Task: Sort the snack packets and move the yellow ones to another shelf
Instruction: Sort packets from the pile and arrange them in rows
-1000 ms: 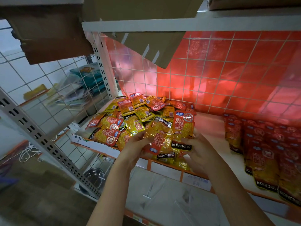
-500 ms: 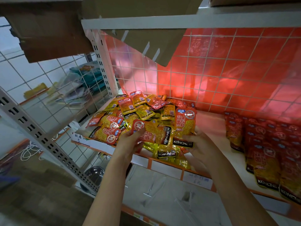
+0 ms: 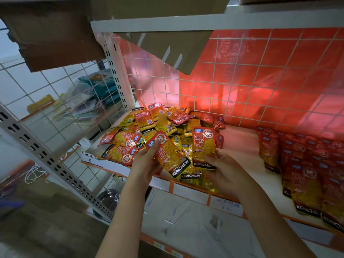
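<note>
Hands worked at the shelf's front edge: the left hand [image 3: 147, 162] pinched one tilted packet [image 3: 168, 157], while the right hand [image 3: 221, 170] gripped an upright packet [image 3: 203, 144] over gathered yellow ones (probably a bundle to carry). Behind lay the mixed pile [image 3: 149, 127].

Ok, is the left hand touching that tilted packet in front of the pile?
Touching. The head view shows the left hand pinching the tilted packet at its red top corner, thumb lying over its face.
</note>
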`<state>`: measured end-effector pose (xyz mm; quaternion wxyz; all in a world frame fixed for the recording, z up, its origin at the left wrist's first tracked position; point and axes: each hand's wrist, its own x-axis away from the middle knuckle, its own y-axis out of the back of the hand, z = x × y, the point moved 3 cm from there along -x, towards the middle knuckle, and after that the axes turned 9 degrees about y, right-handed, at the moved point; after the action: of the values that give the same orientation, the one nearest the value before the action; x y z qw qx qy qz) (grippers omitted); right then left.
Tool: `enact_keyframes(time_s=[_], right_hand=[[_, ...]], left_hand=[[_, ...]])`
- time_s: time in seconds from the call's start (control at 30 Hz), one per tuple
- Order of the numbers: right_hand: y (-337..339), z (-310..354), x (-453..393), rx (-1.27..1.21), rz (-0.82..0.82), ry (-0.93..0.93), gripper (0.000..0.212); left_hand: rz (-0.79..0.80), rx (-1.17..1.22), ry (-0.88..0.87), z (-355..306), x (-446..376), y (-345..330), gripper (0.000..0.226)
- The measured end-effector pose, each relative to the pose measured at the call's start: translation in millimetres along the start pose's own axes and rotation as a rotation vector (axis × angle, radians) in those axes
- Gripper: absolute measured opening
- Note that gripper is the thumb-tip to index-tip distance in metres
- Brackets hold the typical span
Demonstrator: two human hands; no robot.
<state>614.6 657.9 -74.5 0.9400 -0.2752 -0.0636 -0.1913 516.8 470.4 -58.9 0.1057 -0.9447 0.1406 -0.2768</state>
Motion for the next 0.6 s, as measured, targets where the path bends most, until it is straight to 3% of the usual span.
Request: enact_keyframes(time_s=[0.07,0.2,0.4,0.6], right_hand=[[1,-1,1,0.03,-0.011,-0.012,0.038],[3,-2,6,0.045,0.009,-0.042,0.023],[5,0,19,0.123,0.059,-0.02,0.018],[15,9,25,0.317,-0.034,0.071,0.008]], left_hand=[[-0.011,-0.032,0.006,0,-2,1,0.019],[0.013,-0.1,0.029,-1,-3,-3,0.02],[0.076,-0.14,-0.026,-3,0,-7,0.02],[0.105,-0.159,-0.046,-7,4,-17,0.019]])
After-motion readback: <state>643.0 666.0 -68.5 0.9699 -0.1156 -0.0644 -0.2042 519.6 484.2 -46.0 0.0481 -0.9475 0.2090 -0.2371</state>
